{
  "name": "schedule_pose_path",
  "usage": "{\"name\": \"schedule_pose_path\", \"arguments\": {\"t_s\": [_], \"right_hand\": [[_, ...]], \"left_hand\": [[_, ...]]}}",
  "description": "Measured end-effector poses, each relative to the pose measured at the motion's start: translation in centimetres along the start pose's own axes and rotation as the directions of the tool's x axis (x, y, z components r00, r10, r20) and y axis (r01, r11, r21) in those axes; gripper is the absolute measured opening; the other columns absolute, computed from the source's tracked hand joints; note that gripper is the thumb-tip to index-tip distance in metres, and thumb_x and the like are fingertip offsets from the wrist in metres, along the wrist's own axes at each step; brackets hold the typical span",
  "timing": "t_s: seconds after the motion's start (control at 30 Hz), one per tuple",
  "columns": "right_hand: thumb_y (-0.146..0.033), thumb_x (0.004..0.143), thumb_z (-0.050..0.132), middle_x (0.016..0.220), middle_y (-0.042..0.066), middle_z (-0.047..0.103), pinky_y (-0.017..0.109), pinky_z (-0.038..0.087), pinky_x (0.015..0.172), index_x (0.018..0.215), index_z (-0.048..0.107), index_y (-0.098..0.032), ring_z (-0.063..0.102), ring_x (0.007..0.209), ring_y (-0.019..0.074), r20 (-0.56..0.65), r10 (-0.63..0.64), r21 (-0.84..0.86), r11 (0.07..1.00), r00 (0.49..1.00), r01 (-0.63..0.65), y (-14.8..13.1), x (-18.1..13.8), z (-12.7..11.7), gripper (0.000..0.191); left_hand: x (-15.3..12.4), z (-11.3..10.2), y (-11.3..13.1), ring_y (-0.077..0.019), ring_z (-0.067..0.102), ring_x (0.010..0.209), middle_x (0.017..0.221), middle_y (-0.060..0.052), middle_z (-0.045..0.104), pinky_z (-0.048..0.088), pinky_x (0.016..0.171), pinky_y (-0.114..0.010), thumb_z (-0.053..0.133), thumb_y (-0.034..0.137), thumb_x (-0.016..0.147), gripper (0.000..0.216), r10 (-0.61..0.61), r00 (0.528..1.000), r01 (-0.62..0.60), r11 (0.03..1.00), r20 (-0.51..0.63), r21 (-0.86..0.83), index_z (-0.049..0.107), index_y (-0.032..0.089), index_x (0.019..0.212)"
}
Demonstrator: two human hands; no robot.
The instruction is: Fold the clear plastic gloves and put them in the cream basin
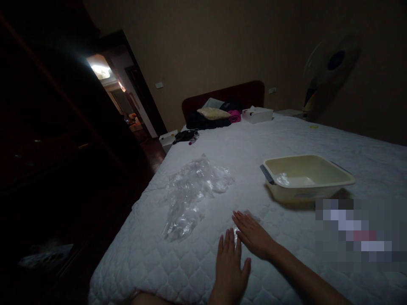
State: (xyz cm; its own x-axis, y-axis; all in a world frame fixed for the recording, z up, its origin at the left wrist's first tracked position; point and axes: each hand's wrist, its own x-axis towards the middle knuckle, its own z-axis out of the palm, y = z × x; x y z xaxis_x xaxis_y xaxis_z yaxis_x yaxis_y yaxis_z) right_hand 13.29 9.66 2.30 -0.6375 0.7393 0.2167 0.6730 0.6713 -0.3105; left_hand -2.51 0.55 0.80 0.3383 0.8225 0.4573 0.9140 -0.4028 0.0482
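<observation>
Both hands are flat and open, not gripping anything. The right hand (252, 236) lies palm down with its fingers together, pointing toward the bed's left edge. It's pressing on a small clear sheet (252, 214) of plastic, and a bit of it pokes out past the fingertips. Can't tell if it's a bag or just film. The left hand (229, 264) is just beside it, nearer the foot edge, also palm down on the bed (286, 135) with its fingers a little spread and thumb out. Its fingertips end right by the right hand and may touch the sheet's edge, too dim to be sure.

So the sheet sits near the foot edge, roughly mid-width, on the white quilted cover.

Further left, near the left edge, there's a crumpled plastic pile (190, 192), clear stuff, well apart from the hands. To the right and a bit further up the bed is a cream tub (302, 195), square-ish with a dark handle on its left side and something clear lying inside.

Up at the head end: a dark red headboard (222, 95), a pillow (213, 113) on dark clothes (203, 122), a pink cloth (234, 115) and a white box (257, 114). A fan (330, 67) stands past the right head corner. The room is dark, with a lit doorway (104, 72) off to the left.
</observation>
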Motion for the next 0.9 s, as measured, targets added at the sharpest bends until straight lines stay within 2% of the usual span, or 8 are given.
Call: {"name": "schedule_pose_path", "arguments": {"t_s": [0.2,0.3,0.4,0.47,0.57,0.7,0.8,0.9], "right_hand": [[-0.042,0.093,0.029,0.146,0.004,0.024,0.045,0.023,0.107,0.140,0.024,-0.029,0.023,0.133,0.0220,0.015,-0.093,-0.087,0.992,0.996,0.094,1.5,0.0,-0.6,0.048],[-0.046,0.092,0.030,0.145,0.006,0.027,0.049,0.020,0.107,0.139,0.027,-0.027,0.023,0.133,0.0235,-0.102,0.002,-0.190,0.982,0.995,-0.021,3.8,-0.3,-0.3,0.051],[-0.049,0.090,0.033,0.141,0.013,0.035,0.053,0.022,0.105,0.138,0.032,-0.018,0.028,0.131,0.0272,-0.268,0.150,-0.270,0.937,0.952,-0.223,6.1,-0.8,-0.7,0.057],[-0.047,0.089,0.035,0.139,0.015,0.037,0.050,0.026,0.104,0.137,0.033,-0.013,0.030,0.130,0.0267,-0.310,0.132,-0.288,0.931,0.941,-0.225,6.4,-1.2,-1.3,0.058],[-0.033,0.091,0.035,0.143,0.017,0.030,0.045,0.027,0.105,0.139,0.028,-0.009,0.024,0.133,0.0243,-0.361,0.033,-0.284,0.948,0.932,-0.143,4.4,-1.8,-2.1,0.053],[-0.035,0.090,0.040,0.143,0.010,0.031,0.041,0.026,0.106,0.141,0.021,-0.019,0.025,0.133,0.0214,-0.113,-0.237,-0.154,0.964,0.965,0.218,1.0,-2.4,-2.0,0.057],[-0.042,0.090,0.040,0.144,0.005,0.030,0.045,0.024,0.107,0.141,0.020,-0.027,0.027,0.132,0.0223,0.036,-0.253,-0.015,0.967,0.967,0.254,0.9,-2.5,-1.9,0.057],[-0.045,0.090,0.040,0.146,0.003,0.024,0.047,0.023,0.107,0.141,0.020,-0.029,0.023,0.133,0.0240,0.073,-0.218,0.036,0.976,0.973,0.216,1.9,-2.2,-2.0,0.057]], "left_hand": [[0.1,-0.6,-0.2,-0.0262,0.025,0.132,0.145,-0.007,0.024,0.032,0.104,-0.048,0.041,0.048,0.088,0.062,0.004,0.998,-0.003,1.000,0.061,-0.019,0.022,0.021,0.140],[-0.1,-0.5,-0.2,-0.0263,0.025,0.132,0.145,-0.007,0.024,0.032,0.104,-0.048,0.041,0.049,0.087,0.062,-0.013,0.997,0.014,1.000,0.071,-0.020,0.023,0.022,0.140],[-0.3,-0.4,0.0,-0.0271,0.025,0.132,0.145,-0.008,0.025,0.033,0.103,-0.048,0.043,0.049,0.087,0.063,-0.034,0.998,0.035,0.999,0.052,-0.019,0.024,0.021,0.140],[-0.4,-0.3,0.1,-0.0279,0.024,0.132,0.145,-0.009,0.024,0.033,0.103,-0.048,0.044,0.049,0.086,0.064,-0.046,0.998,0.046,0.999,0.034,-0.015,0.024,0.021,0.140],[-0.4,-0.3,0.1,-0.0285,0.024,0.132,0.145,-0.009,0.024,0.033,0.103,-0.049,0.045,0.049,0.085,0.064,-0.052,0.999,0.052,0.999,0.009,-0.007,0.025,0.021,0.139],[-0.3,-0.4,0.0,-0.0281,0.025,0.132,0.144,-0.009,0.026,0.034,0.102,-0.049,0.047,0.048,0.085,0.064,-0.018,1.000,0.017,1.000,-0.010,-0.011,0.027,0.021,0.139],[-0.3,-0.4,0.0,-0.0272,0.026,0.132,0.143,-0.009,0.028,0.034,0.102,-0.048,0.046,0.048,0.085,0.063,-0.004,1.000,0.004,1.000,-0.015,-0.003,0.028,0.020,0.138],[-0.4,-0.3,0.1,-0.0266,0.027,0.131,0.143,-0.008,0.029,0.034,0.102,-0.047,0.045,0.048,0.086,0.061,-0.017,1.000,0.017,1.000,-0.022,0.013,0.029,0.020,0.138]]}}
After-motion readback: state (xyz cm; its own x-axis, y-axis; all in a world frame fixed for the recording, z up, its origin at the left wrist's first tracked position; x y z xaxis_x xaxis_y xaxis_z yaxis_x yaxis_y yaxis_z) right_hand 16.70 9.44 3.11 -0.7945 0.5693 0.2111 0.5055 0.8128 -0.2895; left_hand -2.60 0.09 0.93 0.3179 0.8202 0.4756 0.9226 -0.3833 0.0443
